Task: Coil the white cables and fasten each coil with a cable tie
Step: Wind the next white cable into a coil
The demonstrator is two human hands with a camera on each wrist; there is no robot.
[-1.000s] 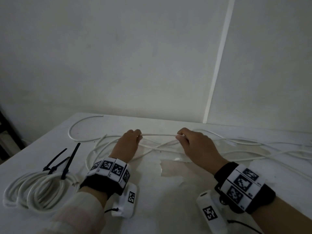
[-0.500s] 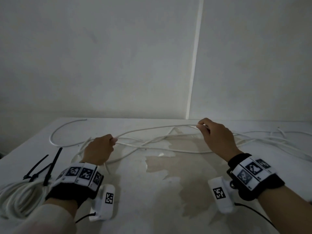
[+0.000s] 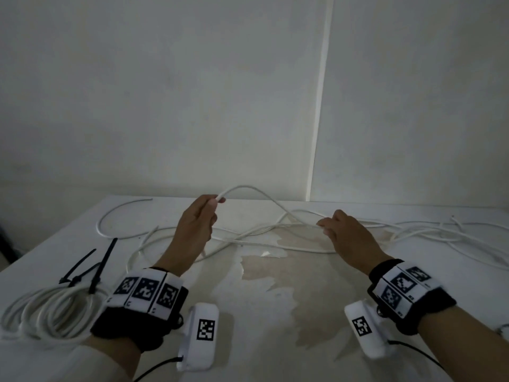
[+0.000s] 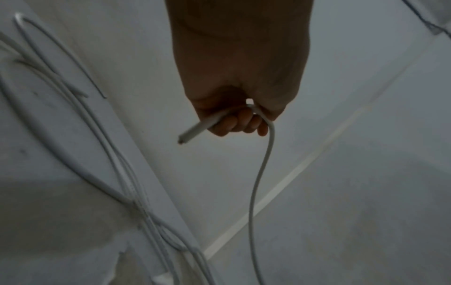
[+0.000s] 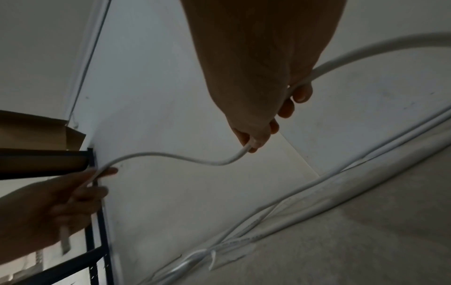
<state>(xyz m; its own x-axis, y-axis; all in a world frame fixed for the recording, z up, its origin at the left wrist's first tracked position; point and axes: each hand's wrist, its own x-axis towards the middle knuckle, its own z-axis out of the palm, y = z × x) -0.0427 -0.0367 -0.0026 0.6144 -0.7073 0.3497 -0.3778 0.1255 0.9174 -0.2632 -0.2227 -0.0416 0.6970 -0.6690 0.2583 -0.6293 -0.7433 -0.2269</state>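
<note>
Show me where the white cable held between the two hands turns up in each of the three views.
Head: the held cable arches at centre, from the left hand to the right hand.
Left wrist: it bends through the curled fingers at centre, its cut end poking left, the rest hanging down.
Right wrist: it runs from the right hand at centre to the left hand at lower left.
Shared landmark: the left hand.

A thin white cable [image 3: 249, 189] arches up off the tabletop [image 3: 275, 299] between the left hand [image 3: 197, 224] and right hand [image 3: 349, 238], its cut end poking from the left fist. More loose white cables [image 3: 413, 230] sprawl tangled behind. At the near left lies a finished coil [image 3: 49, 312] with black cable ties [image 3: 93, 268] on it.
</note>
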